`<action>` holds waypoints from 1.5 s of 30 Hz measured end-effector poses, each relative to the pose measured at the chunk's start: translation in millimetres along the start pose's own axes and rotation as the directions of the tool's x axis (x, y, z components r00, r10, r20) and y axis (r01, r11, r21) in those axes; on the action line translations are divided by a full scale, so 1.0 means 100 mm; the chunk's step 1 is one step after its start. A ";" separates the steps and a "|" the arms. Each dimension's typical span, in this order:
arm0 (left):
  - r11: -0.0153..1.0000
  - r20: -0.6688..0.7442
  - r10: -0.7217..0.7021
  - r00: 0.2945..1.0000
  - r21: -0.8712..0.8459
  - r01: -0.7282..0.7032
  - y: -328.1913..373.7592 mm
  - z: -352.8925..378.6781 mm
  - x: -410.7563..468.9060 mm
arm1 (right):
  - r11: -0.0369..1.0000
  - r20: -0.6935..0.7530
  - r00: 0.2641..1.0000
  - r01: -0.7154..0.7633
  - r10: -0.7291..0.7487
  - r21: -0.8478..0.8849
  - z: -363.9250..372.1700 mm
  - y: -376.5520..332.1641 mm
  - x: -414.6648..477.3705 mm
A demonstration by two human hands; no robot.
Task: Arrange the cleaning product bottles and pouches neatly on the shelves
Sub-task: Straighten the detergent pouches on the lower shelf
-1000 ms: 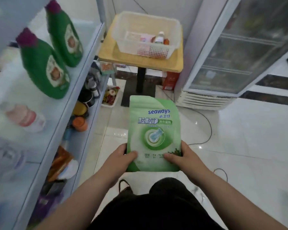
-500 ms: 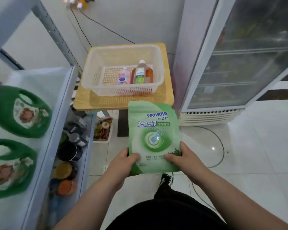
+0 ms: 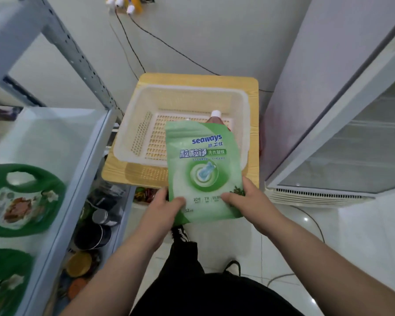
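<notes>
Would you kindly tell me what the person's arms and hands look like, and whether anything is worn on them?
Both arms are bare as far as the picture shows. No sleeve appears on the left forearm or the right forearm. The left hand and the right hand wear no gloves, and no watch, bracelet or ring is visible on either.

A small shop: stocked metal shelving (image 3: 82,62), glass-door display fridge (image 3: 351,142).

Pale shelf (image 3: 55,137) bearing two green bottles (image 3: 23,199), small wooden table (image 3: 252,87) carrying a white plastic basket (image 3: 132,124)
</notes>
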State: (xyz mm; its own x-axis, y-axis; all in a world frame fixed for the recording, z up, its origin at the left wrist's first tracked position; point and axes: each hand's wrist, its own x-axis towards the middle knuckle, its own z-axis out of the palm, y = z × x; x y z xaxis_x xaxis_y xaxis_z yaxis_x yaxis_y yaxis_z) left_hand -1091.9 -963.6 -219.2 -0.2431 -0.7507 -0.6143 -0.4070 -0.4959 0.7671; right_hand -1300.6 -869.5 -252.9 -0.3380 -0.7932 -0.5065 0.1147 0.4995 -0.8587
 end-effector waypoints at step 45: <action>0.377 -0.051 0.545 0.837 0.906 -0.190 0.59 -0.61 1.14 | 0.344 0.641 0.760 0.634 -0.110 -0.692 0.67 -1.24 2.07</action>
State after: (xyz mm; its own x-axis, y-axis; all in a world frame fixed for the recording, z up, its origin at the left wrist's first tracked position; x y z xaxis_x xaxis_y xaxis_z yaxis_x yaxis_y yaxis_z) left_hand -1089.8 -1104.6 -232.7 -0.3802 -0.9208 -0.0871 -0.9054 0.3513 0.2384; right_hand -1322.2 -1119.3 -256.3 0.3295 -0.8808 -0.3399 -0.8218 -0.0904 -0.5626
